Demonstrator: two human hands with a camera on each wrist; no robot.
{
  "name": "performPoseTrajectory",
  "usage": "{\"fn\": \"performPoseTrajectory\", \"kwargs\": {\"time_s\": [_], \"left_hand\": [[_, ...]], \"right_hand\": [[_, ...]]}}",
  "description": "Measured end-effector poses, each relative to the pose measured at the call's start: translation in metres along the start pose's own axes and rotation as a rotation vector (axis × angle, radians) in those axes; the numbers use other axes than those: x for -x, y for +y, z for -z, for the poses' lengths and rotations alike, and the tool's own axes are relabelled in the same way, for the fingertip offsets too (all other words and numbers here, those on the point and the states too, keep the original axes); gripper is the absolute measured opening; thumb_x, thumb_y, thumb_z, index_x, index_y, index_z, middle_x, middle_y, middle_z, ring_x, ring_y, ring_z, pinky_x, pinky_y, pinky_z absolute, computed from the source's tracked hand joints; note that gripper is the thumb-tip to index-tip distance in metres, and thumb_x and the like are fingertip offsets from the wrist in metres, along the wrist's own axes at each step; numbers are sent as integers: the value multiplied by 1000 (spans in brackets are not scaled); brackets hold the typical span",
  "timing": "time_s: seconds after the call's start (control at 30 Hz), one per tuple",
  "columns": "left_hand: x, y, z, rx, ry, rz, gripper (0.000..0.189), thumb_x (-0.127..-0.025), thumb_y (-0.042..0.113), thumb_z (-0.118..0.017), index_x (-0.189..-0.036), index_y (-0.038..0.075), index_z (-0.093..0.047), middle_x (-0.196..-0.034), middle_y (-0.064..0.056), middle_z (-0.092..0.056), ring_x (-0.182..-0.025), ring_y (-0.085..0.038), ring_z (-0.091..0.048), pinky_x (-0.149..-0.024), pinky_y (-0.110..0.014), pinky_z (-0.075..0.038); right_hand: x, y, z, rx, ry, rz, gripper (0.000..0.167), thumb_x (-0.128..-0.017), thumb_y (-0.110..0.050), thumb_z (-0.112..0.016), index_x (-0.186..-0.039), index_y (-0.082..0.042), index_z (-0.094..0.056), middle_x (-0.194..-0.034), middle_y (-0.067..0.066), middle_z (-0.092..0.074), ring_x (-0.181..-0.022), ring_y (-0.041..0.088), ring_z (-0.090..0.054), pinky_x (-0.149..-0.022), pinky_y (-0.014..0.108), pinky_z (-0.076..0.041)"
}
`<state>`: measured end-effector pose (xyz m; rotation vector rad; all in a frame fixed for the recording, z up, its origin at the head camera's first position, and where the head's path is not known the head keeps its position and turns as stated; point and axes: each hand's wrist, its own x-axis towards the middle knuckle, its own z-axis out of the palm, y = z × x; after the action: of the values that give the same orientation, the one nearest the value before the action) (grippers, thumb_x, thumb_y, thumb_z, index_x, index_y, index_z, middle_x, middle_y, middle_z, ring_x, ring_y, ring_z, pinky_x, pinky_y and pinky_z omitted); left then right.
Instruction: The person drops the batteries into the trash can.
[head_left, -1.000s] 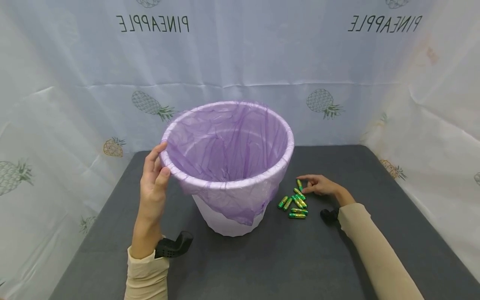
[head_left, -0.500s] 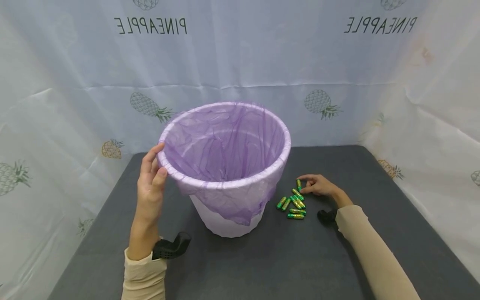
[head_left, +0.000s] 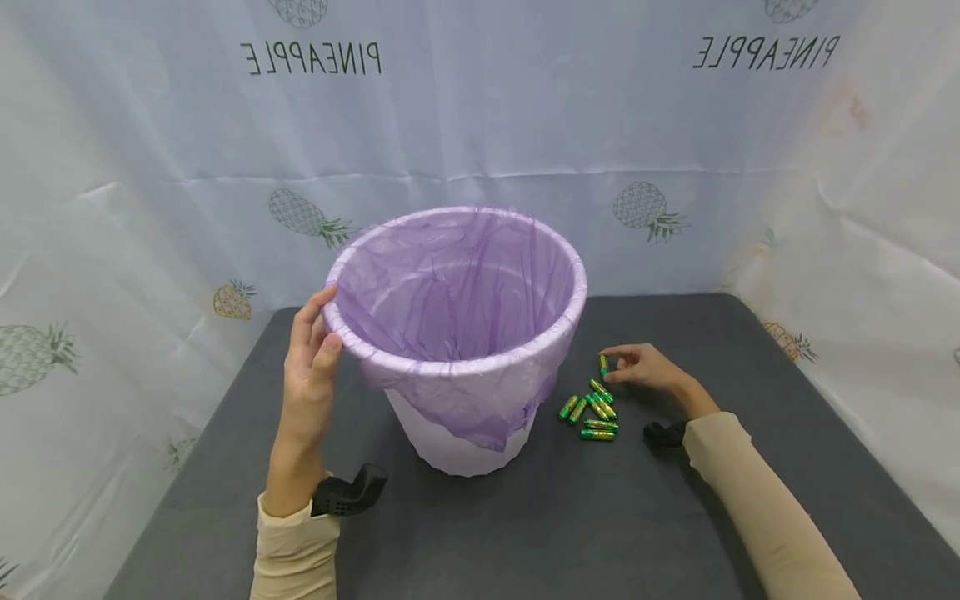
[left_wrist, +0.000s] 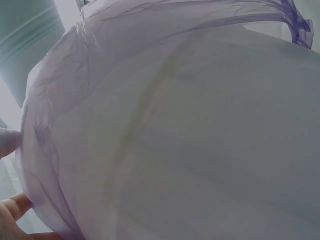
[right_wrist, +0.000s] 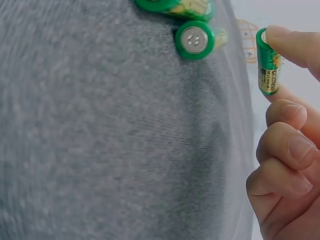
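In the head view, my left hand holds the left rim of a white trash bin. A thin purple bag lines the bin and folds over its rim. My left fingers touch the bag-covered side in the left wrist view. To the right of the bin, my right hand pinches a green and gold battery end to end between thumb and index finger. The other right fingers are curled. Several more batteries lie loose on the table just nearer to me.
Dark cloth covers the table. A white curtain printed with pineapples hangs behind and at both sides. The tall bin stands upright at the middle, left of the batteries. Black wrist devices sit on both wrists.
My right hand has lifted slightly with the pinched battery, which now stands apart from the other batteries. My left hand stays at the bin's rim; the view shifts a little.
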<state>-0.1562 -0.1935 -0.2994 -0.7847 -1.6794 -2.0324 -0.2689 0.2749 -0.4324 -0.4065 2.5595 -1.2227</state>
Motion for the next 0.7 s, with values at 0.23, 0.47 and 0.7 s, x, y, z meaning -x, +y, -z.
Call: {"fn": "performPoseTrajectory", "kwargs": {"time_s": [0.23,0.47,0.7], "left_hand": [[0,0,1,-5,11,17,45,-97,10,-41,-142,15,-38,-130,0,-53,-117,-9,-50,-104,-17,-38],[1,0,0,-4,-1,-6,46,-97,9,-40,-143,13,-37,-130,-2,-54,-117,-11,-51,-103,-18,-39],[1,0,0,7,-3,-23,45,-98,9,-40,-142,12,-37,-130,-2,-54,-118,-11,-50,-104,-18,-38]], "right_hand": [[5,-13,5,-9,27,-18,60,-84,-20,-73,-133,5,-51,-72,-6,-45,-59,2,-37,-58,23,-35],[13,-37,12,-91,57,29,60,-85,-18,-72,-135,7,-49,-65,-9,-41,-54,3,-31,-58,27,-36],[17,-59,23,-147,73,85,58,-85,-14,-71,-135,7,-49,-62,-10,-36,-53,3,-27,-59,29,-38]]}}
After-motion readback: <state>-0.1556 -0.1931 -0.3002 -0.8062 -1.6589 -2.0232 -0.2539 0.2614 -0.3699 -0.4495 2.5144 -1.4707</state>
